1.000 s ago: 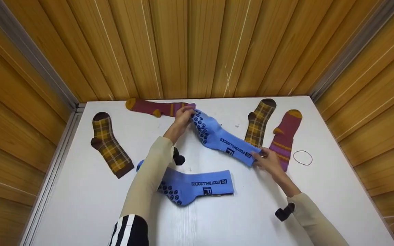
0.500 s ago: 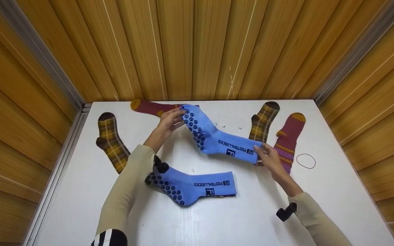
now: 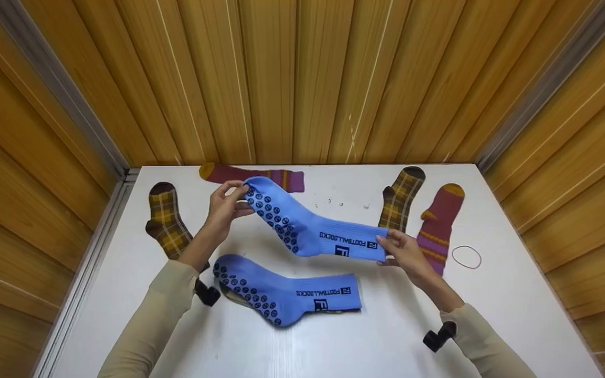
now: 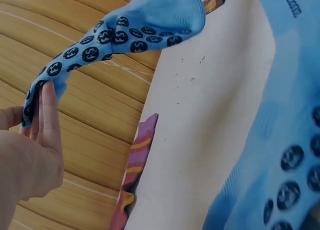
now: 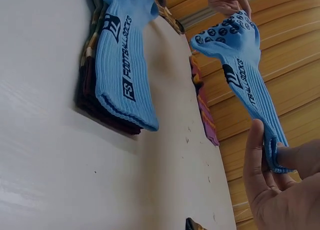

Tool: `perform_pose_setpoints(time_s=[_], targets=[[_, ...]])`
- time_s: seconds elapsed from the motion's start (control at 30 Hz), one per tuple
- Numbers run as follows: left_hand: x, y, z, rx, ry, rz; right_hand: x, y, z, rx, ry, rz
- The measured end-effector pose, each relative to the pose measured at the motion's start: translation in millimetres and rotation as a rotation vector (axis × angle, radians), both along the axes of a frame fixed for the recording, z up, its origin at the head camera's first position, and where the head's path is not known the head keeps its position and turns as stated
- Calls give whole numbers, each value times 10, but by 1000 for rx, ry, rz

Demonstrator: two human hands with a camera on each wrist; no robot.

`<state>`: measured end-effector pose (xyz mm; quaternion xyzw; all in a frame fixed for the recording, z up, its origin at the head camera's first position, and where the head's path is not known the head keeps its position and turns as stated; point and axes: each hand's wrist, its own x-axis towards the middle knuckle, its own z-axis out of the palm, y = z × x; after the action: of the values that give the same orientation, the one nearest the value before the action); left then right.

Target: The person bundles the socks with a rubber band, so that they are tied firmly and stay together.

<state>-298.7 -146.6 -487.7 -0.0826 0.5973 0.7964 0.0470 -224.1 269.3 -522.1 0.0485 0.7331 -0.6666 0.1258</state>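
A blue football sock (image 3: pixel 302 226) with black grip dots is stretched in the air between both hands. My left hand (image 3: pixel 223 207) pinches its toe; in the left wrist view the thumb and fingers (image 4: pixel 49 115) close on that end. At the cuff, my right hand (image 3: pixel 405 254) pinches the opening between thumb and fingers, as the right wrist view of the held sock (image 5: pixel 245 74) also shows. Below lies a second blue sock (image 3: pixel 281 294) on the table, toe to the left. Under it, in the right wrist view, shows dark, patterned fabric (image 5: pixel 90 84).
On the white table (image 3: pixel 302 352) lie a plaid sock (image 3: pixel 168 220) at left, a maroon striped sock (image 3: pixel 234 173) at the back, and another plaid sock (image 3: pixel 399 199) and maroon sock (image 3: pixel 441 226) at right. A thin loop (image 3: pixel 466 257) is beside them. Wooden panels (image 3: pixel 302 79) enclose the table.
My left hand has moved left and slightly down with the sock's toe, so the held sock lies flatter and further left. The right hand has shifted slightly left, still holding the cuff.
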Motion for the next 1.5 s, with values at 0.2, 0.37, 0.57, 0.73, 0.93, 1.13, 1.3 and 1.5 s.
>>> perform_pose_setpoints(time_s=[0.2,0.37,0.57,0.73,0.93,1.13,1.3,1.5], targets=[[234,-111,54,-117,48,-8,95,15,108,12,3,43],[380,-261,70,-177,65,11,78,-26,166,13,5,111],[528,-460,62,-161,43,47,11,-69,257,11,21,178],[657,-528,60,-110,3,2,18,-72,251,34,16,190],[775,-534,29,-115,-29,-38,79,-89,127,19,-12,170],[867,-524,-83,-143,-64,-75,150,-104,-31,-31,-85,195],[916,-523,-156,-120,-111,-58,202,-104,-122,-61,-127,208],[980,-562,-210,-73,-202,-43,253,-110,-181,-96,-157,237]])
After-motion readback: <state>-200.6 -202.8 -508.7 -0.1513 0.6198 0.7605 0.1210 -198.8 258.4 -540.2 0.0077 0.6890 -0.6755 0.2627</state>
